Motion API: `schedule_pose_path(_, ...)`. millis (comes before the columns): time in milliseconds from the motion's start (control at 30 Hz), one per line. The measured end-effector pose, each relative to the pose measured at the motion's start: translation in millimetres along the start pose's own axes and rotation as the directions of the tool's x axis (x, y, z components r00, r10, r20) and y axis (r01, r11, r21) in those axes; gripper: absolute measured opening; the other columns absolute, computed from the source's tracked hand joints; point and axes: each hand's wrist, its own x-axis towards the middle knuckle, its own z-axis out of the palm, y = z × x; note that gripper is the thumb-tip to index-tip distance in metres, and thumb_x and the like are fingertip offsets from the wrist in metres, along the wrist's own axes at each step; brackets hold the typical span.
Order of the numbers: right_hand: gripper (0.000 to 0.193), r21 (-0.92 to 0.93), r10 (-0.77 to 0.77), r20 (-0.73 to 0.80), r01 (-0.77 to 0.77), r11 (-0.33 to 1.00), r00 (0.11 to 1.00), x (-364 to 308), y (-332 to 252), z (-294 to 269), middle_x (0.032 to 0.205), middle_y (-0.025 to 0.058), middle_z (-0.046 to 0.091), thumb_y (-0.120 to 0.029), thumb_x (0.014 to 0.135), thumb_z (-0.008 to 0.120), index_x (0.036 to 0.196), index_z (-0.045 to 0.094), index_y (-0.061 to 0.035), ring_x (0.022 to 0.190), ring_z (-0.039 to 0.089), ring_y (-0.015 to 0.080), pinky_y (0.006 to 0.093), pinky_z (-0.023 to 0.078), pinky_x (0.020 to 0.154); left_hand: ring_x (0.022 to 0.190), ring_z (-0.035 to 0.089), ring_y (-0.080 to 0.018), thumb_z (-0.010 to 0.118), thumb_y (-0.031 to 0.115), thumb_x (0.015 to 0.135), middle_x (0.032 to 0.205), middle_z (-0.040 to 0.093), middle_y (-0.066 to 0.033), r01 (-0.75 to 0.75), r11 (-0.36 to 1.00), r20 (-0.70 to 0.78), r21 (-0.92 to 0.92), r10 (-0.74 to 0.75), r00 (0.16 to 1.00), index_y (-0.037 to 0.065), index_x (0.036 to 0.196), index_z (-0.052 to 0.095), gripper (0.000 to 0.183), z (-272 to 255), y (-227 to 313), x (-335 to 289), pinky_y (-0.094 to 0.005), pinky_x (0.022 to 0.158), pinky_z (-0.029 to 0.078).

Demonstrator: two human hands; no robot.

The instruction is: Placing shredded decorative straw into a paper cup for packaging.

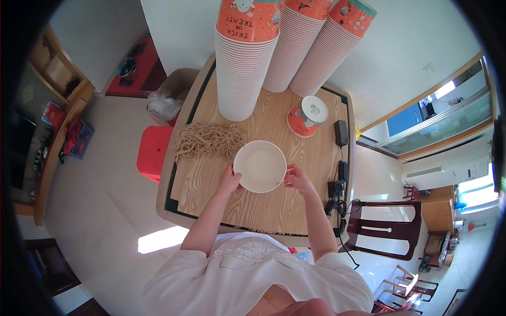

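One red stool [154, 152] stood beside the table [263, 217], left of centre in the frame. To its right, a loose heap of tan paper-like strands [208, 141] lay on the wood, probably kept within easy reach of the left hand [229, 181]. That hand pinched the near-left rim of a white bowl [260, 166], thumb over the edge, seemingly to steady it. The bowl sat mid-frame, mouth up, its inside facing the camera. Above it rose the tallest-looking stack [243, 79] of nested bowls, turned mouth down, presumably so the wide rims made a firm base. The right hand [298, 179] had its fingers curled at the bowl's right edge, balancing the other side. Farther right, two more stacks [296, 47] leaned in the fisheye view, an upturned orange bowl [307, 117] stood apart, and black adapters [341, 132] lined the table's right edge, likely out of the way.

The left fingertips were hidden under the bowl, as was its outer wall. The upper frame edge cut off the first stack. Whether the right fingers gripped the wall or merely touched it, I could not tell.
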Motion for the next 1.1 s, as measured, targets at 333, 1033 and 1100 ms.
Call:
schedule_pose_path(333, 0.018, -0.022, -0.087, -0.013, 0.087, 0.996, 0.996, 1.6, -9.6, 12.9, 0.077, 0.0025, 0.054, -0.004, 0.078, 0.054, 0.095, 0.049, -0.0060, 0.063, 0.054, 0.0107, 0.0253, 0.048, 0.056, 0.065, 0.061, -0.0237, 0.036, -0.002, 0.075, 0.097, 0.053, -0.0143, -0.148, 0.987, -0.175, -0.062, 0.135, 0.975, 0.008, 0.123, 0.028, 0.050, 4.6, -12.4, 12.5, -0.0304, 0.040, 0.052)
schedule_pose_path(1033, 0.010, 0.228, -0.027, 0.027, 0.020, 0.974, 0.999, 17.9, -23.3, 10.0, 0.071, -0.0022, 0.053, -0.016, 0.081, 0.057, 0.083, 0.056, -0.0067, 0.063, 0.051, 0.0057, 0.0217, 0.046, 0.061, 0.062, 0.060, -0.0209, 0.038, -0.003, 0.075, 0.093, 0.055, -0.0124, 0.043, 0.972, 0.060, -0.233, -0.029, 0.998, 0.008, 0.118, 0.033, 0.045, 0.8, -0.3, 5.4, -0.0290, 0.043, 0.052)
schedule_pose_path(1100, 0.013, 0.189, -0.105, 0.027, 0.098, 0.977, 0.994, 20.1, -18.8, 5.9, 0.076, -0.0009, 0.055, -0.017, 0.080, 0.058, 0.087, 0.055, -0.0069, 0.069, 0.052, 0.0074, 0.0233, 0.045, 0.065, 0.063, 0.060, -0.0216, 0.039, -0.002, 0.076, 0.092, 0.055, -0.0121, 0.108, 0.971, 0.118, -0.211, -0.084, 0.989, 0.008, 0.117, 0.035, 0.043, 4.2, 2.2, 2.9, -0.0304, 0.045, 0.052)
